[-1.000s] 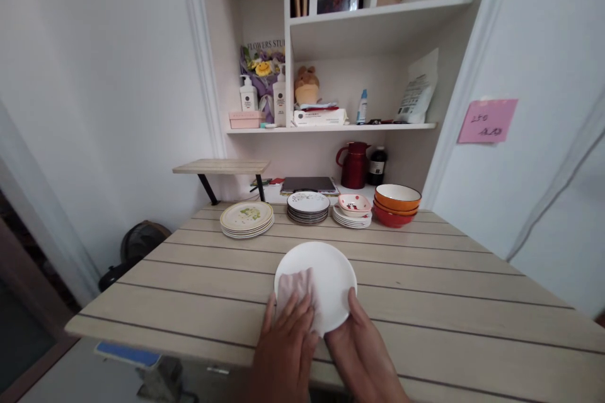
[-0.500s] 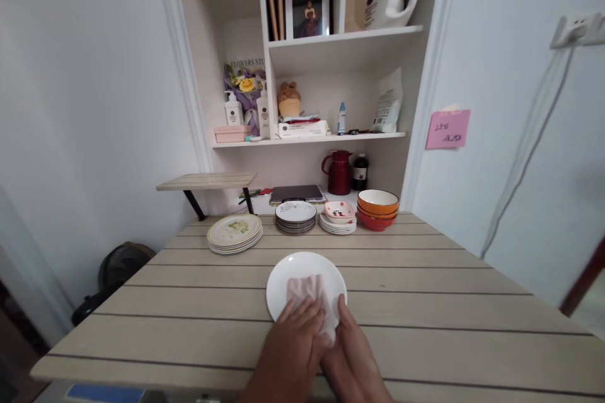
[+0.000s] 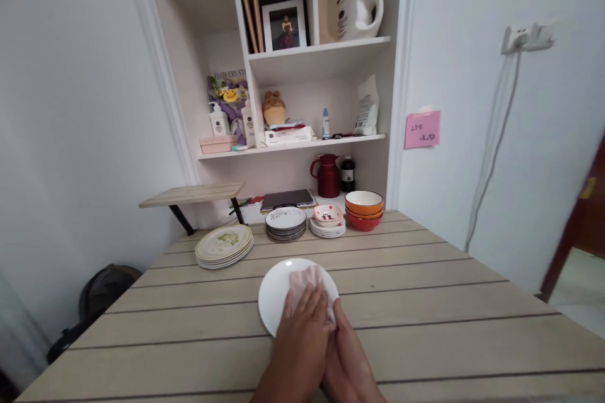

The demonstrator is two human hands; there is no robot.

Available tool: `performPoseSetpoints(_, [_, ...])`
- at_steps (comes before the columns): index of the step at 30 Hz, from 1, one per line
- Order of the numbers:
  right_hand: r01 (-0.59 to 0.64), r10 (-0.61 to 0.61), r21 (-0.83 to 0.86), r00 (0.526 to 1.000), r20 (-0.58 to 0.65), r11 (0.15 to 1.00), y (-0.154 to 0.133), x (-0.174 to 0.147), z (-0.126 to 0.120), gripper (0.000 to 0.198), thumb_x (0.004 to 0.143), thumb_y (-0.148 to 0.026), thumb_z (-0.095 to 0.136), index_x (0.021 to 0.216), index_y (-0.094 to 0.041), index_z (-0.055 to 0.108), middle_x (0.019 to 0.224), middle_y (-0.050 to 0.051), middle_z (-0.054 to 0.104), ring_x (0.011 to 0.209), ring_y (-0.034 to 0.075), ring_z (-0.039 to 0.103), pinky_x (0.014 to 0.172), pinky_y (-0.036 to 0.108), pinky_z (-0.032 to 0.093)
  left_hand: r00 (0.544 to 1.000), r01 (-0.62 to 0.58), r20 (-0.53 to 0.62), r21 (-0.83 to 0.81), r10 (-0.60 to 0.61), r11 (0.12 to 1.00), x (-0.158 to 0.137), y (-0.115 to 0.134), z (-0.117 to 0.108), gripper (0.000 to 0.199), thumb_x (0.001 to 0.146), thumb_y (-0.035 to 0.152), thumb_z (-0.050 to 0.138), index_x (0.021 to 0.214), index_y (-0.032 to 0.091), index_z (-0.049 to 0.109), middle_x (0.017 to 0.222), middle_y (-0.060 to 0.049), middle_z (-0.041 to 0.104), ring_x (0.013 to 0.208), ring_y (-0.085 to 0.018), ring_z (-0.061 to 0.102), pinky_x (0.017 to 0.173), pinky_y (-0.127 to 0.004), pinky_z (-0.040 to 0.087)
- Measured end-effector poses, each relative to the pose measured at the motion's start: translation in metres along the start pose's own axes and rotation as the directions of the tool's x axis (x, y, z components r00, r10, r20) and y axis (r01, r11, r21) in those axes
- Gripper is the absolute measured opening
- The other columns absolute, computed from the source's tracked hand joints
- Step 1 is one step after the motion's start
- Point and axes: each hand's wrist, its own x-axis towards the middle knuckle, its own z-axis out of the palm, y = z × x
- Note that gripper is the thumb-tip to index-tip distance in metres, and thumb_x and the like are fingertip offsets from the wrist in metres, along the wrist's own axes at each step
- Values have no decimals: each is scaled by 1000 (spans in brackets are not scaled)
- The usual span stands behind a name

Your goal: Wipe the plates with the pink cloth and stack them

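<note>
A pale pink cloth [image 3: 305, 278] lies bunched on a round white plate [image 3: 274, 296] near the front of the table. My left hand [image 3: 302, 334] presses the cloth onto the plate's right half, its fingers stretched over it and part of the cloth gathered under the palm. At the lower right rim my right hand [image 3: 347, 346] grips the plate, thumb along the edge; its other fingers are hidden beneath.
Behind the plate stand cream plates [image 3: 224, 245], dark-edged plates [image 3: 285, 221], small white plates with a pink bowl [image 3: 328, 215] on top, and orange and red bowls [image 3: 363, 209]. A small raised shelf [image 3: 191, 195] stands at the back left.
My left hand and the cloth have slid up and to the right across the plate. My right hand stays at the rim. The camera view has shifted a little to the right.
</note>
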Motion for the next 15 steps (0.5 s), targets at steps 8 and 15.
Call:
performPoseSetpoints(8, [157,-161,90,987,30,983,4,6,12,40,75,-53,65,101,-23,74,119,7,70,124,24,54,105,44,42,967,82,245,-54,-66,995,26,-5,-22,43,97,27,33,137,25,50,142,-3,48,134,-24,42,108,-53,39])
performPoseSetpoints(15, [155,-157,71,987,21,985,2,8,15,40,72,-53,66,96,-21,75,121,8,69,129,25,50,107,44,40,959,163,231,16,-162,987,33,-2,-18,44,94,27,35,136,27,51,144,-5,46,135,-28,41,109,-63,30])
